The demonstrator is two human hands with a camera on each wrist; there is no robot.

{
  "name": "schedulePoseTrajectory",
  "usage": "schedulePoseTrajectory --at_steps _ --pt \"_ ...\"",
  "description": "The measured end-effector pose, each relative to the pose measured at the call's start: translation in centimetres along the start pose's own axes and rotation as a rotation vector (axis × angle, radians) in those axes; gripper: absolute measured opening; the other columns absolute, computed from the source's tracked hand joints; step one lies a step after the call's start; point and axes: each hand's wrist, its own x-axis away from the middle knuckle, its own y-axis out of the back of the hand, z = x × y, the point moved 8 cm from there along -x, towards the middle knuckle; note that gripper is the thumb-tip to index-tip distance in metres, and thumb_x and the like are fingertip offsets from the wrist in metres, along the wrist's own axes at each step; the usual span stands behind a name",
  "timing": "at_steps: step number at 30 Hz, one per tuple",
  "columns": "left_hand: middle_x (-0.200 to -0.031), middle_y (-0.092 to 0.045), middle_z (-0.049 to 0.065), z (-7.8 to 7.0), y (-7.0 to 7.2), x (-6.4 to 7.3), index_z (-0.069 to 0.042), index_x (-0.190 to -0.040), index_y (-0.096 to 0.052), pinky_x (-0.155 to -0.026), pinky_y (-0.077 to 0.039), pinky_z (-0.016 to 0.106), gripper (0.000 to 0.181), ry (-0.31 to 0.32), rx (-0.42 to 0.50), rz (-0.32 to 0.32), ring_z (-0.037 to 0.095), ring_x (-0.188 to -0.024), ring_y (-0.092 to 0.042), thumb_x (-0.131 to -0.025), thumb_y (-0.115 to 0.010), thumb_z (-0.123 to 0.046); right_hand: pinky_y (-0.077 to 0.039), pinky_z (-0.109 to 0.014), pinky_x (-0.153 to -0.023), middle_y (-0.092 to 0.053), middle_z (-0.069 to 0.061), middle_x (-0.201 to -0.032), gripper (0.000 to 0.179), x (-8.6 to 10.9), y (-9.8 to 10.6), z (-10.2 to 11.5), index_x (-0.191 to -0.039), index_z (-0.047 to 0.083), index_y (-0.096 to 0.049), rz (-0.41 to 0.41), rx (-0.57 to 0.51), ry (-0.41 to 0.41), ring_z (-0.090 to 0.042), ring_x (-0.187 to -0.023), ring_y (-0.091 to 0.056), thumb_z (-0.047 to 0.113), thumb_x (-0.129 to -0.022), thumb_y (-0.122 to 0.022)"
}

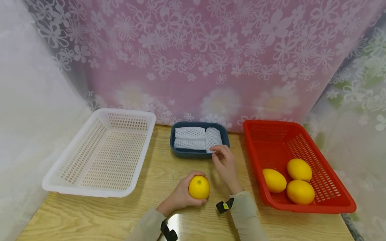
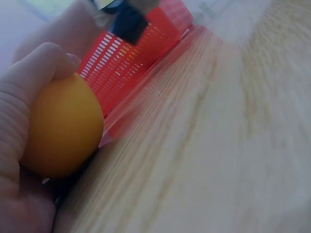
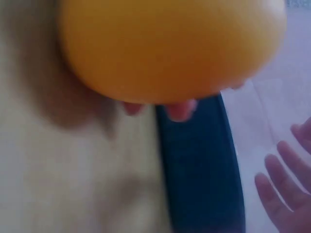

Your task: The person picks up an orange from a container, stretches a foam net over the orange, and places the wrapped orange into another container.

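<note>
My left hand [image 1: 184, 192] grips a smooth yellow oval fruit [image 1: 199, 187], its thumb and fingers wrapped around the sides above the table. In the left wrist view, the thumb lies over the same fruit [image 2: 65, 126]. My right hand [image 1: 225, 167] reaches over the near edge of a dark blue tray [image 1: 193, 155]; its fingers look loosely bent and apart, with nothing seen between them. White foam net sleeves [image 1: 190, 144] lie in that tray, and the upright-lying one [image 1: 213, 138] at its right side is nearest the fingertips. The right wrist view shows the fingers [image 3: 279, 189] spread.
On the right stands a red plastic basket [image 1: 253, 147] with three yellow fruits [image 1: 299, 169] in its near part. A white perforated basket [image 1: 147, 147] stands on the left. A pink flowered curtain [image 1: 193, 67] hangs behind the wooden table [image 1: 90, 217].
</note>
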Motion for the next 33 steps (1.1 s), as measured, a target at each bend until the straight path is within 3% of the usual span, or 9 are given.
schedulePoseTrajectory --at_steps 3,7,11,14,18,26,30,33 --pt "-0.126 -0.058 -0.001 0.0 0.1 -0.1 -0.009 -0.133 -0.050 -0.088 -0.052 0.035 0.076 0.003 0.001 -0.005 0.017 -0.105 -0.060 -0.068 -0.089 -0.017 -0.054 -0.034 -0.073 -0.064 -0.008 -0.102 0.019 -1.5 -0.6 -1.1 -0.104 0.004 -0.070 0.048 0.066 -0.076 -0.022 -0.085 -0.059 -0.006 -0.088 -0.064" --pt "-0.125 -0.058 0.001 0.0 -0.1 -0.1 -0.009 -0.133 -0.049 -0.087 -0.053 0.035 0.076 0.010 0.019 0.006 0.017 -0.103 -0.060 -0.069 -0.089 -0.017 -0.053 -0.045 -0.079 -0.062 -0.009 -0.109 0.018 -3.3 -2.1 -2.1 -0.108 0.003 -0.069 0.154 0.121 -0.130 -0.026 -0.091 -0.058 0.000 -0.091 -0.064" --pt "-0.124 -0.058 0.001 0.1 -0.2 0.0 -0.009 -0.134 -0.049 -0.086 -0.053 0.035 0.076 0.015 0.020 0.009 0.017 -0.102 -0.060 -0.069 -0.089 -0.016 -0.048 -0.051 -0.091 -0.058 -0.014 -0.126 0.023 -4.9 -4.1 -2.8 -0.115 0.003 -0.067 0.311 0.238 -0.096 -0.033 -0.112 -0.053 0.004 -0.092 -0.064" --pt "-0.124 -0.058 0.001 0.2 -0.2 0.0 -0.009 -0.134 -0.049 -0.085 -0.053 0.035 0.076 0.021 0.022 0.011 0.017 -0.102 -0.061 -0.070 -0.088 -0.016 -0.038 -0.057 -0.104 -0.048 -0.016 -0.143 0.024 -5.8 -5.4 -3.4 -0.116 0.008 -0.069 0.422 0.348 -0.045 -0.037 -0.130 -0.041 0.008 -0.093 -0.064" --pt "-0.126 -0.058 0.000 0.3 -0.3 -0.1 -0.009 -0.135 -0.048 -0.086 -0.053 0.035 0.076 0.033 0.033 0.020 0.017 -0.103 -0.060 -0.070 -0.088 -0.017 -0.031 -0.063 -0.107 -0.038 -0.015 -0.154 0.024 -6.8 -6.5 -4.2 -0.115 0.012 -0.071 0.506 0.432 0.000 -0.039 -0.137 -0.033 0.008 -0.093 -0.064" --pt "-0.128 -0.057 0.001 0.2 -0.1 -0.1 -0.009 -0.135 -0.047 -0.086 -0.053 0.035 0.076 0.023 0.040 0.019 0.017 -0.104 -0.060 -0.071 -0.088 -0.017 -0.048 -0.049 -0.094 -0.048 -0.015 -0.146 0.030 -7.9 -8.0 -5.1 -0.120 0.010 -0.066 0.524 0.579 0.088 -0.035 -0.128 -0.045 0.005 -0.090 -0.065" --pt "-0.128 -0.057 0.000 0.2 -0.1 -0.1 -0.011 -0.135 -0.048 -0.086 -0.053 0.035 0.075 0.029 0.041 0.019 0.017 -0.104 -0.060 -0.071 -0.088 -0.018 -0.052 -0.041 -0.083 -0.064 -0.010 -0.121 0.022 -7.9 -8.3 -5.2 -0.109 0.009 -0.070 0.474 0.599 0.141 -0.029 -0.107 -0.055 0.001 -0.088 -0.066" --pt "-0.129 -0.056 0.002 0.2 -0.2 -0.1 -0.011 -0.135 -0.047 -0.086 -0.053 0.035 0.075 0.035 0.045 0.023 0.017 -0.104 -0.060 -0.072 -0.087 -0.018 -0.052 -0.036 -0.075 -0.068 -0.006 -0.102 0.015 -7.9 -8.3 -5.3 -0.101 0.009 -0.071 0.440 0.597 0.127 -0.025 -0.092 -0.058 0.001 -0.089 -0.066"
